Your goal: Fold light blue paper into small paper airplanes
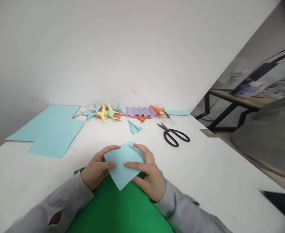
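Observation:
A light blue square of paper (124, 158) is held up between both hands, one corner pointing down toward the green cloth in my lap. My left hand (97, 170) grips its left side, with the thumb on the front face. On the right side, my right hand (149, 171) pinches the same sheet, fingers on its face and edge and others behind it. Just beyond the sheet, a small folded blue paper plane (134, 127) lies on the white table (200, 168). Black-handled scissors (173, 134) lie to its right, blades slightly apart.
Large light blue sheets (50, 129) overlap at the left. Along the wall sit several folded paper figures (106, 113), a pleated purple paper (140, 111), an orange folded piece (157, 110) and a blue strip (177, 112). A wooden-topped bench (241, 98) stands beyond the table's right edge.

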`<state>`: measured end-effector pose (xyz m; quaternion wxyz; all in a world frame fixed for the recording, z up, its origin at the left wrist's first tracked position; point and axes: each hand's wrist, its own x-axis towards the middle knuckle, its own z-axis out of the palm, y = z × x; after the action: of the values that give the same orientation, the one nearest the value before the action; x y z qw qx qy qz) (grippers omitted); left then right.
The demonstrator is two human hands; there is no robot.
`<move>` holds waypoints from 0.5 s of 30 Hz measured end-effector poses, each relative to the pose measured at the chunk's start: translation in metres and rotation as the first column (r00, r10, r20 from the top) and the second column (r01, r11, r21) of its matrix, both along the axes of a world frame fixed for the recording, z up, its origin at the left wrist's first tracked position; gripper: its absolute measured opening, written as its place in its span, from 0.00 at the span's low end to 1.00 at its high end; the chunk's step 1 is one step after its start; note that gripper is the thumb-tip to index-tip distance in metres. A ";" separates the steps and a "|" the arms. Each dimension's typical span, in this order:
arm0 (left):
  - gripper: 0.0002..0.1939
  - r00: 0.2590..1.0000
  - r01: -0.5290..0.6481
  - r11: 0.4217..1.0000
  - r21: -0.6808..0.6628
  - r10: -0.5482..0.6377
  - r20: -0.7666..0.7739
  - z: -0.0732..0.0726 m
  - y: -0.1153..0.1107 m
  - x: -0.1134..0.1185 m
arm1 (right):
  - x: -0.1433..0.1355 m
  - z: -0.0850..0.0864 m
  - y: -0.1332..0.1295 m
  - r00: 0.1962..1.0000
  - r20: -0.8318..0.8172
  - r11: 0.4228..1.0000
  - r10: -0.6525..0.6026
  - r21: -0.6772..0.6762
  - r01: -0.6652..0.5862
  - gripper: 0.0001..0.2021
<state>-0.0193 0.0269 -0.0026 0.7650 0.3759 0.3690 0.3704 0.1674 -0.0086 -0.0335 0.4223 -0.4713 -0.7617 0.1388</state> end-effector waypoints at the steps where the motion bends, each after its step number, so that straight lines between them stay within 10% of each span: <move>1: 0.23 1.000 0.007 1.000 0.003 -0.007 -0.003 0.000 0.000 0.000 | 0.000 0.002 0.000 0.999 -0.039 1.000 -0.016 -0.025 0.015 0.13; 10: 0.12 0.998 0.032 0.994 0.106 -0.026 -0.059 -0.006 0.000 0.000 | 0.001 0.009 0.001 0.965 -0.252 0.982 -0.072 -0.188 0.024 0.16; 15: 0.24 0.990 0.139 0.901 0.412 -0.115 -0.081 -0.008 0.001 -0.001 | 0.002 0.007 0.003 0.958 -0.260 0.979 -0.122 -0.188 0.074 0.10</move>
<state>-0.0200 0.0278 -0.0105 0.6794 0.5636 0.2771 0.3793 0.1698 -0.0053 -0.0260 0.4850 -0.5208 -0.6575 0.2475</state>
